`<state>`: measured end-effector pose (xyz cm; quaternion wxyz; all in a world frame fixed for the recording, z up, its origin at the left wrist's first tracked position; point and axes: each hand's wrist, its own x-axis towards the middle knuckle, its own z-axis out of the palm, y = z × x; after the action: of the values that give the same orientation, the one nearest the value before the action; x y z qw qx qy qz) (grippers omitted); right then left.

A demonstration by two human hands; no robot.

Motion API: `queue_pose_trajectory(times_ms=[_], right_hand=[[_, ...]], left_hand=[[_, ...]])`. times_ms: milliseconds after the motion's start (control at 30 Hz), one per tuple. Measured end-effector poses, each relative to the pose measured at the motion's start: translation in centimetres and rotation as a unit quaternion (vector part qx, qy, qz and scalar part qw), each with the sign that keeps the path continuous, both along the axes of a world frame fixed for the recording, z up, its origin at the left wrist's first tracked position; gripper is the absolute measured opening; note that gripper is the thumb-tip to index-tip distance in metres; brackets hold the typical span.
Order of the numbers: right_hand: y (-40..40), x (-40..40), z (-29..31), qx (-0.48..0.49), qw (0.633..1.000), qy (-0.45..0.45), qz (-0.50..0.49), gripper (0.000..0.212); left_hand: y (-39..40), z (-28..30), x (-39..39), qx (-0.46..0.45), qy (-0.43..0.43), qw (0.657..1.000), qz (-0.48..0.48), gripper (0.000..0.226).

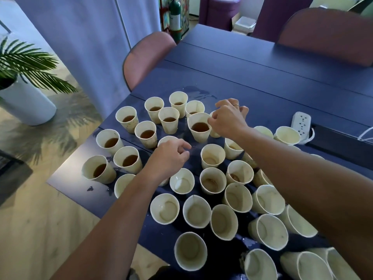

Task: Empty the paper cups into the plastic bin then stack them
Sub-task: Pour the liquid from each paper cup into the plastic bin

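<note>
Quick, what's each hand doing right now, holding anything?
Left hand: fingers loosely curled over a white paper cup, holding nothing visible.
Right hand: fingers pinch the rim of a white paper cup of brown liquid.

No legible text, label, brand, number or sign in this view. The paper cups carry faint speckled marks on their outer walls, too small and blurred to read as print. The green cylinder at the top of the view bears a pale label, but its lettering cannot be resolved. The colourful panel just beside it shows patches of colour only, with no characters distinguishable. The white power strip on the table shows socket holes and no readable marking.
</note>
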<state>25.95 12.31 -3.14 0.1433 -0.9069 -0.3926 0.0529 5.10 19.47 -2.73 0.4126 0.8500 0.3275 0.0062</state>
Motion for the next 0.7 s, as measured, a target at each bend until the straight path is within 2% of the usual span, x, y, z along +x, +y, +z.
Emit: queue_pose_trajectory(times_ms=[100,233,367,567,700], right_hand=[[-1.7,-0.9,2.4,0.041,0.999,0.005,-0.010,0.034],[-4.9,-2.3,6.5,0.055,0.998,0.018,-0.017,0.044],[-9.6,-3.6,10.0,0.087,0.996,0.027,-0.016,0.040],[-17.4,-4.6,13.4,0.116,0.991,0.042,-0.045,0.037],[-23.2,-4.8,14.8,0.142,0.986,0.038,-0.082,0.039]], left_hand=[[-1.9,0.2,0.0,0.001,-0.010,0.999,0.039,0.024],[-5.1,1.8,0.4,-0.026,-0.036,0.995,0.089,0.053],[-9.3,3.7,1.2,-0.083,-0.027,0.992,0.090,0.076],[-16.0,5.4,2.7,-0.099,-0.092,0.988,0.075,0.077],[-20.3,6.3,4.0,-0.082,-0.126,0.987,0.048,0.063]])
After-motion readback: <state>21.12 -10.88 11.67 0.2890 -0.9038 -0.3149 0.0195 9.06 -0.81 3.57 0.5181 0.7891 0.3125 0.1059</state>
